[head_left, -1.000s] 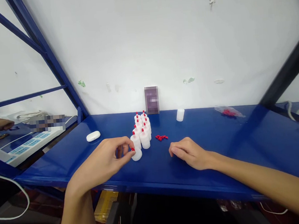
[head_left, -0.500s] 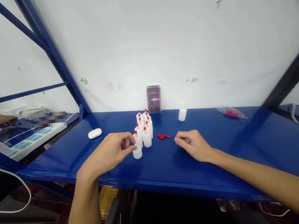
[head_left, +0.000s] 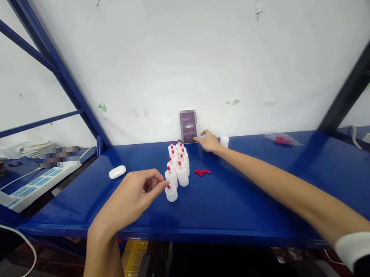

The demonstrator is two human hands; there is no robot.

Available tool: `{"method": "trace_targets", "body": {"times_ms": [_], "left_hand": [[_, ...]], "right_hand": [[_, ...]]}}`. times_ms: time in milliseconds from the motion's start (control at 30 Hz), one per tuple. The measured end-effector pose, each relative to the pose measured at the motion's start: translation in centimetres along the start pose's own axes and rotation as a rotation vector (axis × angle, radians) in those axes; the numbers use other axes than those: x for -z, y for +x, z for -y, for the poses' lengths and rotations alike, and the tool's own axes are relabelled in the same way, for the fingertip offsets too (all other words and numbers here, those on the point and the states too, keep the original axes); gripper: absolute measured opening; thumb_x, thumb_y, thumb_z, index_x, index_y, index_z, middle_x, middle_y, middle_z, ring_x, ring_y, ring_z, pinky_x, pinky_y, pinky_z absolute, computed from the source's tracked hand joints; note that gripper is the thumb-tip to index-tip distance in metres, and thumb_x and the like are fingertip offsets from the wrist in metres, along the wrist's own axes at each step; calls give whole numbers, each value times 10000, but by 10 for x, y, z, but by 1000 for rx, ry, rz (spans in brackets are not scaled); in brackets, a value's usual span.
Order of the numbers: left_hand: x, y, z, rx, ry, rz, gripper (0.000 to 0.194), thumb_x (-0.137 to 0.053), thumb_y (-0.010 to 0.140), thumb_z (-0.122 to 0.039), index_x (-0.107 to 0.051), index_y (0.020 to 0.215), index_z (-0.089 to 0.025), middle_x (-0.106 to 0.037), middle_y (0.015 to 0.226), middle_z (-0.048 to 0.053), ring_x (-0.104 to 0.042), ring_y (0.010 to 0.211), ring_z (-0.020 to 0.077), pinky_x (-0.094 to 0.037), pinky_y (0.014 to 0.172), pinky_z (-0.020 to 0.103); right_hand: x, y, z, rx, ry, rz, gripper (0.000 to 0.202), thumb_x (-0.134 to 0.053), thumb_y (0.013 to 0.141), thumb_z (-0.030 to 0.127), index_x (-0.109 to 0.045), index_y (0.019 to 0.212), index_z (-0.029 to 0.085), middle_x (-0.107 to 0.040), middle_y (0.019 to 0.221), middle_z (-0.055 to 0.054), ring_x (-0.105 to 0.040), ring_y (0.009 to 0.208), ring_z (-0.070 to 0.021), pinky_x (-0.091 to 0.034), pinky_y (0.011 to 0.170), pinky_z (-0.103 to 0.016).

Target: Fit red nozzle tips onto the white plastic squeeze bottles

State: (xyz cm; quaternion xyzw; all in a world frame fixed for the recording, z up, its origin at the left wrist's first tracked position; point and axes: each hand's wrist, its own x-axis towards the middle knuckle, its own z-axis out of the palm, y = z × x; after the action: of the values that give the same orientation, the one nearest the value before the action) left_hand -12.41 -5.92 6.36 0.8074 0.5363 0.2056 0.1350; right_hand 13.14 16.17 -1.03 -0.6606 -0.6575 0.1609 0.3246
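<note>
your left hand (head_left: 134,194) was drawn into a narrow pinch, thumb and forefinger at the red cap (head_left: 168,187) of the nearest white bottle (head_left: 171,196); whether they gripped it could not be told from this angle. that bottle stood upright on the blue tabletop (head_left: 241,202), at the near end of a cluster of capped bottles (head_left: 183,178). your right hand (head_left: 208,141) was stretched past them, thumb and forefinger spread, at the lower right of the upright purple panel (head_left: 188,123); you could not tell whether it touched.

the bottle looked like thin plastic, probably light and easy to tip, with walls likely to give under a squeeze. its smooth sides may have been a little slippery, so the broad lower body seemed the sounder place for you to steady it, gently. the cap looked stiff rather than fragile, but tiny, best taken by its sides between your fingertips. loose red caps (head_left: 202,172) lay in a small heap right of the cluster.
</note>
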Motion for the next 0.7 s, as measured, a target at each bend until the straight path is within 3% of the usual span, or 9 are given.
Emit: {"method": "trace_targets", "body": {"times_ms": [100, 267, 500, 700], "left_hand": [[2, -3, 0, 13, -17, -1, 312, -528, 933, -489, -662, 839, -223, -563, 640, -39, -483, 607, 132, -362, 573, 247], [1, -2, -1, 21, -36, 3, 326, -520, 940, -504, -657, 845, -224, -574, 647, -44, -487, 607, 127, -363, 573, 246], [-3, 1, -7, -13, -35, 24, 341, -484, 961, -506, -656, 878, -224, -593, 676, -39, -515, 619, 125, -361, 580, 246], [-5, 0, -13, -47, -34, -28, 300, -485, 967, -465, -660, 923, -225, -603, 673, -35, -524, 608, 126, -368, 566, 239]], "right_hand": [[-13, 26, 6, -68, -5, 23, 586, -610, 844, 607, -525, 1175, 130, -686, 959, -132, -611, 666, -181, -422, 623, -288], [-21, 41, 9, -106, -42, 41, 515, -621, 835, 624, -591, 1004, 138, -688, 972, -145, -627, 669, -183, -424, 619, -292], [-22, 45, 9, -117, -52, 55, 489, -603, 844, 629, -605, 969, 155, -697, 912, -113, -629, 621, -169, -435, 590, -280], [-18, 30, 10, -64, -66, -28, 452, -583, 876, 544, -577, 1107, 156, -680, 1071, -150, -650, 877, -243, -433, 672, -299]]}}
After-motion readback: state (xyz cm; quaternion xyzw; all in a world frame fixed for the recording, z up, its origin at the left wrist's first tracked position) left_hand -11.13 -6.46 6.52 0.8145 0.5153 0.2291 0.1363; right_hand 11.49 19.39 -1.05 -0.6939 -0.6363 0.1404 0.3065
